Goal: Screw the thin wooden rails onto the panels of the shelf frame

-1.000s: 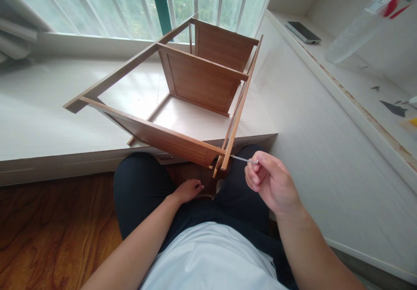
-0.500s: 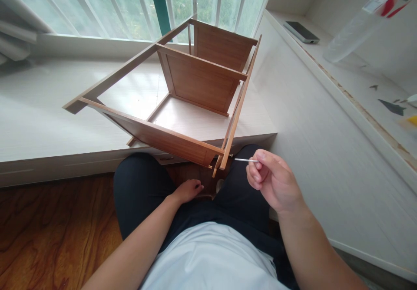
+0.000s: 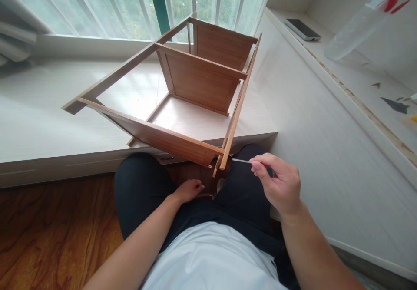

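Thumb and fingers of my right hand (image 3: 276, 179) pinch the near end of a thin silver hex key (image 3: 241, 161). Its far tip meets the outer side of a wooden rail at the lower right corner of a brown wooden shelf frame (image 3: 198, 66), where a small screw head shows faintly. The frame lies on its side on a white window ledge, its near panel (image 3: 163, 129) overhanging the edge above my knees. My left hand (image 3: 189, 191) rests on my lap with fingers curled, apart from the frame; nothing shows in it.
A white cabinet side (image 3: 325, 142) rises close to my right. On the shelf above it are a phone (image 3: 302, 29), a clear plastic bottle (image 3: 358, 29) and dark scraps (image 3: 395, 105). The barred window is behind the frame; wooden floor (image 3: 58, 229) lies at lower left.
My right hand has rotated about the hex key, its fingers shifting from curled underneath to a pinch with the knuckles turned up. The frame and my left hand stay nearly the same.
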A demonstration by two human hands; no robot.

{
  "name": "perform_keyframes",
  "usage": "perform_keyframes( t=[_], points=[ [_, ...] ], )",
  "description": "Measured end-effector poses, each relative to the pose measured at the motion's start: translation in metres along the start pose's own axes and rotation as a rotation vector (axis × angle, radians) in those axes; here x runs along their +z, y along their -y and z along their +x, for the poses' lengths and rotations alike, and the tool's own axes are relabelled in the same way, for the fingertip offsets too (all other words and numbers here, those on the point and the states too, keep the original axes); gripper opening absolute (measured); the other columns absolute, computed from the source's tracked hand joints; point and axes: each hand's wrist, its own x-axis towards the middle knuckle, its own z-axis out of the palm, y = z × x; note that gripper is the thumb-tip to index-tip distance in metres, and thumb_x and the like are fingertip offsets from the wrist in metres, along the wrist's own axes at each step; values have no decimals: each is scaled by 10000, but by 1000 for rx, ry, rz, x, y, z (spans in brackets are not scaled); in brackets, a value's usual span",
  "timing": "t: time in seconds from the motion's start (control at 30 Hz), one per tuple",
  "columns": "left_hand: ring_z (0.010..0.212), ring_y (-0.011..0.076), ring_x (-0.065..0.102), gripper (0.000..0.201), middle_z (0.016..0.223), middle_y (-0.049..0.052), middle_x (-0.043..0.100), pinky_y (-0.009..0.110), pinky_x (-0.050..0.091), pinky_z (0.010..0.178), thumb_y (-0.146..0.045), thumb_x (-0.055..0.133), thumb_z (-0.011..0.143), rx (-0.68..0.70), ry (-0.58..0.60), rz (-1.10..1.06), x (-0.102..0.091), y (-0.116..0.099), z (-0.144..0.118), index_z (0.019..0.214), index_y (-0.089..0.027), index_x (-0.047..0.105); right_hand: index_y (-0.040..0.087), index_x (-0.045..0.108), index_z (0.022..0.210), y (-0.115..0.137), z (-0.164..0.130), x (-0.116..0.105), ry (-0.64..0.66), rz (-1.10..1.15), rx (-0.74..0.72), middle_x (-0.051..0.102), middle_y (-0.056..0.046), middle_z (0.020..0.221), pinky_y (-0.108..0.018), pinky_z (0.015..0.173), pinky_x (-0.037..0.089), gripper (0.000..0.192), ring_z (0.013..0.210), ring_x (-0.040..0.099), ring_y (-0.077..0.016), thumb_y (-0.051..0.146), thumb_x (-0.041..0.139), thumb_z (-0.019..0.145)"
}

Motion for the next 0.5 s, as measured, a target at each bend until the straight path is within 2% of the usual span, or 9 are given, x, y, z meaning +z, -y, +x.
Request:
perform_keyframes(
  t=[0.23,0.5],
  points=[
    [817,211,654,338,826,59,701,300,369,696,-401,471,978,7,-3,-6,1,2,0,763,-201,638,260,733,975,0,1,2,-77,-35,-83,767,-38,851,-306,647,565,92,663,688,-174,207,661,955],
    [815,214,656,340,825,59,700,301,372,695,-410,478,980,-1,-6,-5,2,2,1,767,-201,640,264,741,968,-2,2,4,-97,-50,-83,773,-43,858,-311,641,569,87,675,693,-181,229,662,958]
  ],
)
